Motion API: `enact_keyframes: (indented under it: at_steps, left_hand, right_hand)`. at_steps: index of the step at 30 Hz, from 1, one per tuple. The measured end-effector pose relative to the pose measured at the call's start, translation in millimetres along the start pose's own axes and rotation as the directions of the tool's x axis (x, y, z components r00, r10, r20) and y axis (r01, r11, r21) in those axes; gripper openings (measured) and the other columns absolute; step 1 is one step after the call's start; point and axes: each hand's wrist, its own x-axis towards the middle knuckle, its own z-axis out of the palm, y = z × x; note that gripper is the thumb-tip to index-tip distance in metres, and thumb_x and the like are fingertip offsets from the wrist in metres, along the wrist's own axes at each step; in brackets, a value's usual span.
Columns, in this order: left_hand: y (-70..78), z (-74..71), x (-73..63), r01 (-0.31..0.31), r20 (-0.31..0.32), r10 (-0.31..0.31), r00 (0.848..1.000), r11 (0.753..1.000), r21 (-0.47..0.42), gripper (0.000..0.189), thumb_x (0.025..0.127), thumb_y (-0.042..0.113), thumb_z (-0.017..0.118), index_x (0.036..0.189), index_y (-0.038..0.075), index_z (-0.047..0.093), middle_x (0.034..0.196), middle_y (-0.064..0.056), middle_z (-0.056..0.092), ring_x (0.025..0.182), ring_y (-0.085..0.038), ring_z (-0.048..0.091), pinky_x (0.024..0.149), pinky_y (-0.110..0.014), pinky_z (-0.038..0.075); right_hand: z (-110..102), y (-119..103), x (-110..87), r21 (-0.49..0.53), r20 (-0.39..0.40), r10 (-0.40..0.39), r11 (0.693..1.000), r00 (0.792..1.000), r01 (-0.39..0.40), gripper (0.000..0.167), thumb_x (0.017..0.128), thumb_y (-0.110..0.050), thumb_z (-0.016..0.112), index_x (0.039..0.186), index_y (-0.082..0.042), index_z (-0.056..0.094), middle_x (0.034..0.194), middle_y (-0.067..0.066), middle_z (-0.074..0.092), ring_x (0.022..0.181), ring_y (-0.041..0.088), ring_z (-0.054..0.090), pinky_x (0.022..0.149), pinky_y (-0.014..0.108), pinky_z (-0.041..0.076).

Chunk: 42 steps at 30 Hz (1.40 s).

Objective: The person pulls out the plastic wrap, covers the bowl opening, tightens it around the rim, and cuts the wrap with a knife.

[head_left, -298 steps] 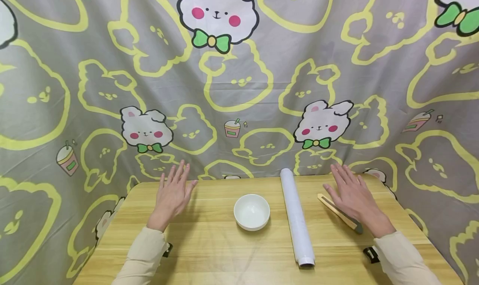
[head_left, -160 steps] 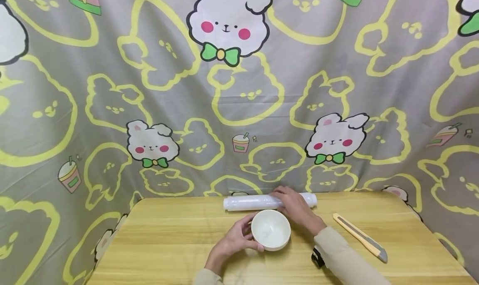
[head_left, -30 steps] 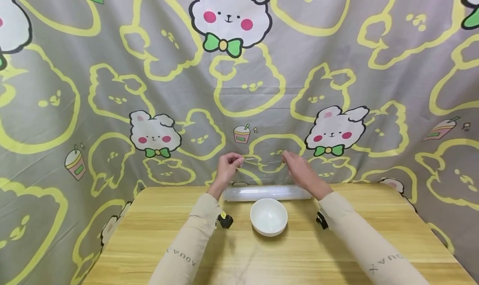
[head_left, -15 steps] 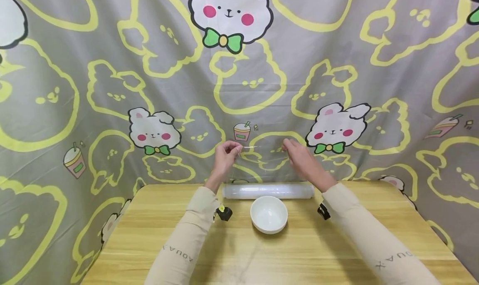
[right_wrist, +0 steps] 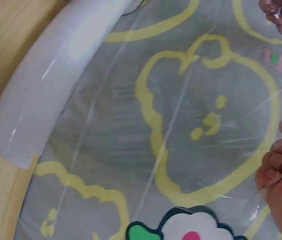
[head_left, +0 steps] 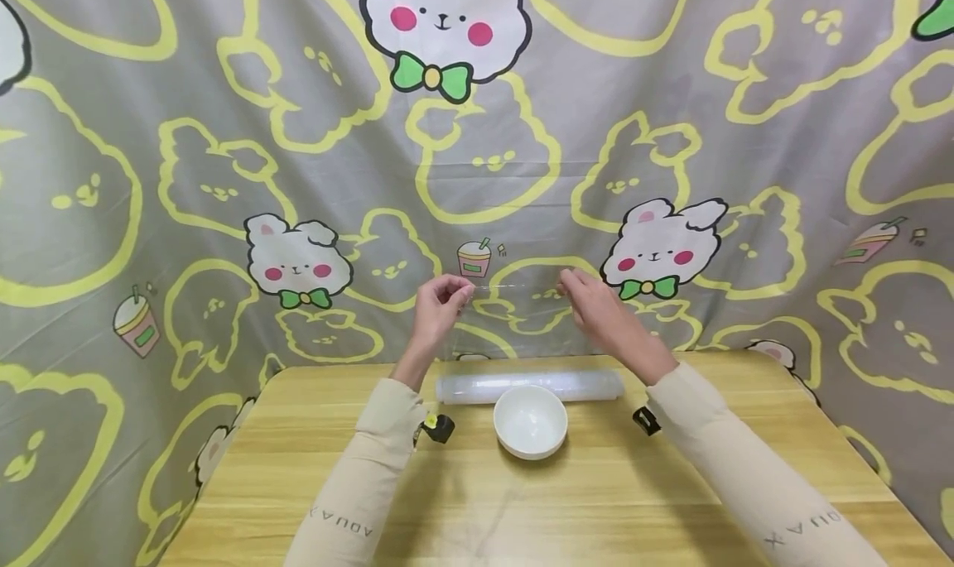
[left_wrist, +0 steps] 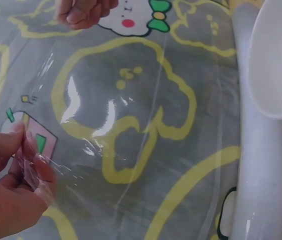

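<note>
Both hands are raised over the far table edge, pulling clear plastic wrap (left_wrist: 101,115) up between them. My left hand (head_left: 438,312) pinches one corner of the film, which crumples between thumb and fingers in the left wrist view. On the other side my right hand (head_left: 599,319) has its fingers curled on the film's opposite corner. Below them the white roll of plastic wrap (head_left: 462,386) lies crosswise along the back of the table, and the film appears to rise from it. A white bowl (head_left: 531,422) stands upright just in front of the roll, overlapping its middle in the head view.
The wooden table (head_left: 507,509) ends right behind the roll. A patterned cloth curtain (head_left: 492,194) hangs close behind. Black wrist devices sit under the left sleeve (head_left: 440,428) and the right sleeve (head_left: 646,420). The utility knife from earlier frames is out of sight.
Earlier, the roll lay lengthwise beside the bowl; it was turned crosswise behind it. Since a second ago both hands, pinching the film, have risen and spread slightly. The bowl stays put.
</note>
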Motion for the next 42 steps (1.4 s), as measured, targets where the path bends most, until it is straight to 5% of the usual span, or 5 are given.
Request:
enact_keyframes:
  at_steps: [18, 25, 35, 42]
  left_hand:
    - [15.4, -16.3, -47.1, -0.179, 0.097, 0.164, 0.982, 0.969, 0.17, 0.006, 0.096, 0.004, 0.071, 0.094, 0.0, 0.074, 0.089, -0.011, 0.072, 0.082, -0.023, 0.063, 0.067, -0.022, 0.052]
    - [23.2, -21.0, -75.1, -0.167, 0.111, 0.153, 0.982, 0.977, 0.131, 0.006, 0.095, 0.001, 0.07, 0.094, -0.003, 0.073, 0.091, -0.015, 0.073, 0.084, -0.035, 0.065, 0.066, -0.02, 0.051]
    - [14.2, -35.5, -107.5, -0.194, 0.253, 0.152, 0.955, 0.97, 0.149, 0.006, 0.097, 0.007, 0.07, 0.093, 0.009, 0.074, 0.091, -0.002, 0.07, 0.081, -0.018, 0.062, 0.067, -0.024, 0.052]
    - [6.9, -47.1, -124.1, -0.24, 0.366, 0.173, 0.915, 0.959, 0.147, 0.007, 0.096, 0.008, 0.071, 0.093, 0.013, 0.074, 0.091, 0.002, 0.072, 0.084, -0.013, 0.064, 0.076, -0.031, 0.056]
  right_hand:
    - [-20, -39, -42.3, 0.014, -0.032, -0.025, 1.0, 0.999, 0.025, 0.007, 0.102, -0.001, 0.059, 0.099, -0.008, 0.058, 0.086, 0.001, 0.052, 0.071, 0.015, 0.049, 0.061, 0.03, 0.05]
    - [-22, -53, -64.4, 0.017, -0.083, -0.071, 0.997, 0.994, 0.073, 0.01, 0.1, 0.001, 0.061, 0.099, -0.009, 0.06, 0.086, -0.002, 0.047, 0.072, 0.011, 0.044, 0.059, 0.026, 0.047]
    - [-22, -70, -98.0, 0.062, -0.117, -0.097, 0.993, 0.988, 0.105, 0.012, 0.107, -0.011, 0.053, 0.104, -0.008, 0.065, 0.089, -0.005, 0.05, 0.08, 0.009, 0.046, 0.067, 0.023, 0.046]
    - [-21, -80, -120.0, 0.117, -0.086, -0.066, 0.99, 0.994, 0.076, 0.012, 0.103, -0.005, 0.058, 0.106, -0.015, 0.065, 0.093, -0.01, 0.053, 0.082, 0.004, 0.047, 0.071, 0.013, 0.042]
